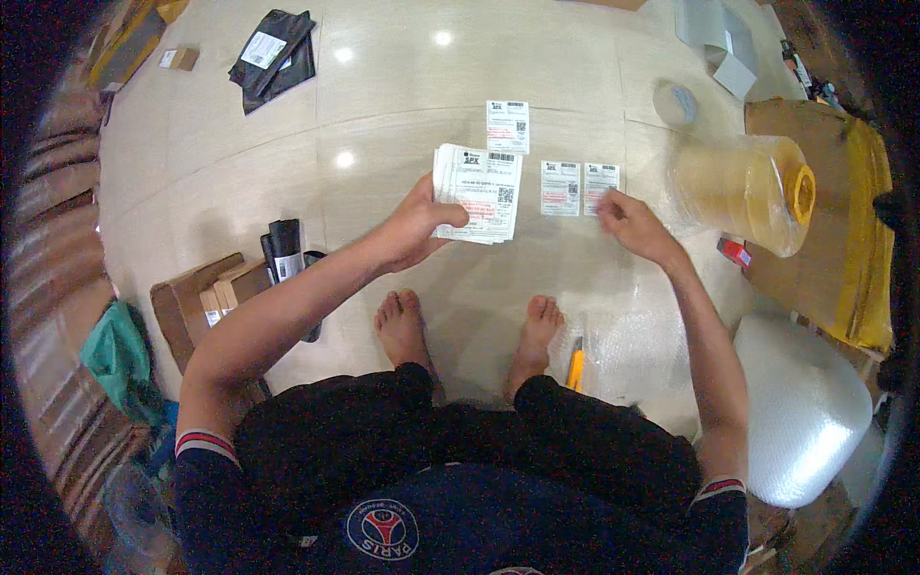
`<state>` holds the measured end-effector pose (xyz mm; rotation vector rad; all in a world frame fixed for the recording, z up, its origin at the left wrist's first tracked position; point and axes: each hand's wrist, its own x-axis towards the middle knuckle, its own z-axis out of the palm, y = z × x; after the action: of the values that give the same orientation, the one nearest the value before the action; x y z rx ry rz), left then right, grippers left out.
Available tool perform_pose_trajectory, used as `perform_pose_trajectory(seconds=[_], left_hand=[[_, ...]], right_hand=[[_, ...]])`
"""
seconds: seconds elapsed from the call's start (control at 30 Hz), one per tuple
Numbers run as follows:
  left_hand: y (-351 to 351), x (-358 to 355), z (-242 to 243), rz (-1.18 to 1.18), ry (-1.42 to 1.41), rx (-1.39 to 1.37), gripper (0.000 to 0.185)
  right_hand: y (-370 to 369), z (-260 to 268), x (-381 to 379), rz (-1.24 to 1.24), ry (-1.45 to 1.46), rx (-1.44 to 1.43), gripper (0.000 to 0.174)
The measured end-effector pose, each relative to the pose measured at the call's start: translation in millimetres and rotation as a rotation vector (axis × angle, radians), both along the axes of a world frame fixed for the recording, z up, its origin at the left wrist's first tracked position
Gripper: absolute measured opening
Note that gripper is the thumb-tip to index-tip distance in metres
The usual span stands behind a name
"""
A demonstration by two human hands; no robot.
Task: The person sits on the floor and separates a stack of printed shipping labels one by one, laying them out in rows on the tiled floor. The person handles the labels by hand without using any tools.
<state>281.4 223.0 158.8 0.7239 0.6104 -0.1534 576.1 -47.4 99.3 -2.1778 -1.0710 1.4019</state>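
Note:
My left hand (pixel 424 223) grips a stack of white printed shipping labels (pixel 480 190), its thumb lying over the lower left of the top one. On the tiled floor to the right, one loose label (pixel 560 188) lies flat beside a second label (pixel 602 180). My right hand (pixel 624 223) is at the lower edge of that second label, fingers bent; whether it touches or pinches the paper cannot be told. Another label (pixel 507 126) lies just beyond the stack, its lower edge meeting the stack in view.
Black parcel bags (pixel 269 61) lie far left; small cardboard boxes (pixel 241 284) nearer. At right are a clear tape roll (pixel 674 103), a large stretch-film roll (pixel 740 187), a red-and-white item (pixel 734 252) and a bubble-wrap roll (pixel 805 410). A yellow utility knife (pixel 576 365) lies beside my foot.

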Motion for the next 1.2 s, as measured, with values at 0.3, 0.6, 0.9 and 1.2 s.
perform_pose_trajectory(seconds=[0.3, 0.6, 0.9, 1.2], left_hand=[[-2, -1, 0, 0.025, -0.008, 0.041, 0.068], [-4, -2, 2, 0.023, -0.089, 0.072, 0.068], [-2, -1, -2, 0.001, -0.116, 0.07, 0.061], [-3, 0, -20, 0.002, -0.022, 0.175, 0.059]], right_hand=[[92, 60, -92, -0.18, 0.517, 0.44, 0.015], [100, 67, -109, -0.191, 0.471, 0.481, 0.021], [97, 67, -114, -0.252, 0.487, 0.463, 0.019], [68, 36, -109, -0.282, 0.494, 0.394, 0.02]])
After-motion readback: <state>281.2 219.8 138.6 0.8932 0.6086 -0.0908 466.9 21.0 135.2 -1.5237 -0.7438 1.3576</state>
